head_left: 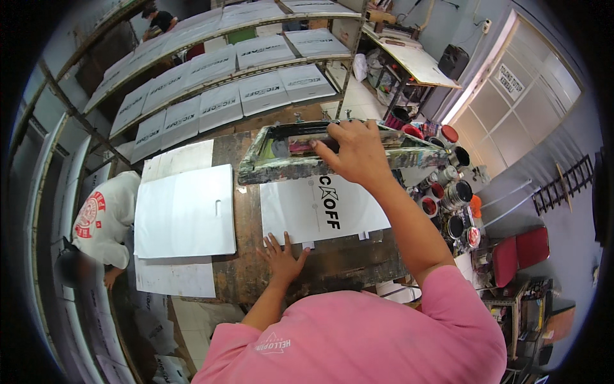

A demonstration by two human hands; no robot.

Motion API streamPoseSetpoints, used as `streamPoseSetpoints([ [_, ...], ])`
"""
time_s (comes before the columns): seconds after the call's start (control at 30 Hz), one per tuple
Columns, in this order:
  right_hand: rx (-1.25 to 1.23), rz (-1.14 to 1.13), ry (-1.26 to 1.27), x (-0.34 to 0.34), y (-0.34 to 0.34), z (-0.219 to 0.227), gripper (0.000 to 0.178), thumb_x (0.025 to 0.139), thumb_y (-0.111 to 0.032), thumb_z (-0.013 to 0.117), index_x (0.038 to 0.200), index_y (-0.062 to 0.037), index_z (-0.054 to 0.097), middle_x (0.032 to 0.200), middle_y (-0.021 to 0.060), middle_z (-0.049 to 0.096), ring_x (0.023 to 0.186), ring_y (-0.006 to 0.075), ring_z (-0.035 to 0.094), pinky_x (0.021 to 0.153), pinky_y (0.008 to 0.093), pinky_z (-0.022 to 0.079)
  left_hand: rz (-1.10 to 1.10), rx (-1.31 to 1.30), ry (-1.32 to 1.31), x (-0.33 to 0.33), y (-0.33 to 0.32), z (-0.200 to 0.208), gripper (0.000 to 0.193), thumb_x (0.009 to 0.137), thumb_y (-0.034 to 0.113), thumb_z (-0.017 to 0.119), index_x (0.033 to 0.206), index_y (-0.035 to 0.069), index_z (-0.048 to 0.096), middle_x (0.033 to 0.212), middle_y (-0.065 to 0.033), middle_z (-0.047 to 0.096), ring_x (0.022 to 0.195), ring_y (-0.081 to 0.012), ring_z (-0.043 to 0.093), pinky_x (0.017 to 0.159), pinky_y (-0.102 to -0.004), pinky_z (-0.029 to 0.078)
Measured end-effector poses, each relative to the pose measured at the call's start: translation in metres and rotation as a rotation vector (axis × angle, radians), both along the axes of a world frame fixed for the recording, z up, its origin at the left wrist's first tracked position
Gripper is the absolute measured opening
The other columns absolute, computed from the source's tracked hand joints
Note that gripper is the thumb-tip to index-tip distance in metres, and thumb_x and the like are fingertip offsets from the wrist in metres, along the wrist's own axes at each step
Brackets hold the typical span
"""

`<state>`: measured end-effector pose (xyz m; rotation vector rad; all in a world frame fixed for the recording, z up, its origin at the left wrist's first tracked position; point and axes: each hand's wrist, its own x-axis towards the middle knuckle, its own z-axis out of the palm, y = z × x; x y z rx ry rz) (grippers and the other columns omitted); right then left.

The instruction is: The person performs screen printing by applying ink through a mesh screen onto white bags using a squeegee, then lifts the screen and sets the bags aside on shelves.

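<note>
A white plastic bag [291, 208] with bold black lettering lies on the dark, stained worktable [326, 265]. My left hand [281, 259] rests at its near left corner, fingers spread. Above the bag's far part, a paint-smeared screen printing frame [281, 174] stands tilted, its near side raised. My right hand [358, 150] reaches over this side and is closed round a squeegee [306, 144] with a wooden handle inside the frame; the fingertips are partly hidden. To the left lies a stack of blank white plastic bags [182, 211], a handle slot showing near its right edge.
Racks [217, 70] of printed bags stand beyond the table. Ink cans [456, 193] crowd its right side, near a red chair [521, 256]. At left a person in a white shirt [105, 214] bends by lower racks; another person [160, 22] is at the back.
</note>
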<state>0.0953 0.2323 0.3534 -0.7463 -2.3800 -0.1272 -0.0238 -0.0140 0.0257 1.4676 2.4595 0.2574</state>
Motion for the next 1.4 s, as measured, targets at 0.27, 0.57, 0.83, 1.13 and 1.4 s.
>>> streamPoseSetpoints([
  [0.27, -0.048, -0.012, 0.039, -0.014, 0.032, 0.029, 0.042, 0.092, -0.049, 0.067, 0.091, -0.0069, 0.073, 0.082, 0.0107, 0.067, 0.085, 0.0293, 0.064, 0.083, 0.0466, 0.041, -0.027, -0.082, 0.004, 0.004, 0.015, -0.005, 0.114, 0.09, 0.088, 0.037, 0.165, 0.003, 0.026, 0.172, -0.0259, 0.015, 0.161, -0.0427, 0.0, 0.116, -0.0761, -0.014],
  [0.57, -0.036, 0.009, 0.06, -0.031, 0.063, 0.046, 0.048, 0.095, -0.052, 0.064, 0.093, -0.0043, 0.071, 0.082, 0.0139, 0.07, 0.086, 0.0321, 0.068, 0.086, 0.0468, 0.042, 0.159, 0.693, -0.29, -0.011, 0.084, 0.101, 0.042, 0.098, 0.015, 0.072, 0.135, -0.006, 0.065, 0.131, -0.025, 0.069, 0.125, -0.036, 0.066, 0.11, -0.0459, 0.047],
  [0.83, -0.101, 0.011, 0.046, -0.031, 0.052, 0.046, 0.05, 0.097, -0.052, 0.062, 0.09, -0.0033, 0.072, 0.082, 0.0137, 0.07, 0.087, 0.0337, 0.067, 0.089, 0.0467, 0.042, 0.579, 0.786, -0.642, -0.081, -0.022, 0.086, 0.045, 0.1, 0.005, 0.064, 0.145, 0.001, 0.061, 0.081, -0.001, 0.065, 0.07, -0.0065, 0.057, 0.067, -0.0241, 0.05],
  [1.13, -0.083, -0.041, 0.026, -0.017, 0.019, 0.027, 0.051, 0.096, -0.053, 0.061, 0.088, -0.0037, 0.071, 0.08, 0.014, 0.068, 0.085, 0.0323, 0.065, 0.087, 0.0455, 0.04, 0.706, 0.811, -0.368, -0.257, -0.163, 0.048, 0.062, 0.087, 0.003, 0.064, 0.149, 0.001, 0.056, 0.073, -0.0008, 0.059, 0.058, -0.0072, 0.048, 0.06, -0.0259, 0.05],
  [1.4, -0.065, -0.059, 0.036, -0.004, 0.014, 0.008, 0.052, 0.096, -0.051, 0.063, 0.114, -0.0029, 0.068, 0.087, 0.0155, 0.071, 0.09, 0.0331, 0.067, 0.088, 0.0471, 0.041, 1.168, -0.041, 0.199, -0.295, -0.116, 0.103, 0.094, 0.089, 0.042, 0.081, 0.163, 0.007, 0.034, 0.163, -0.039, 0.026, 0.136, -0.037, 0.058, 0.11, -0.0454, 0.049],
])
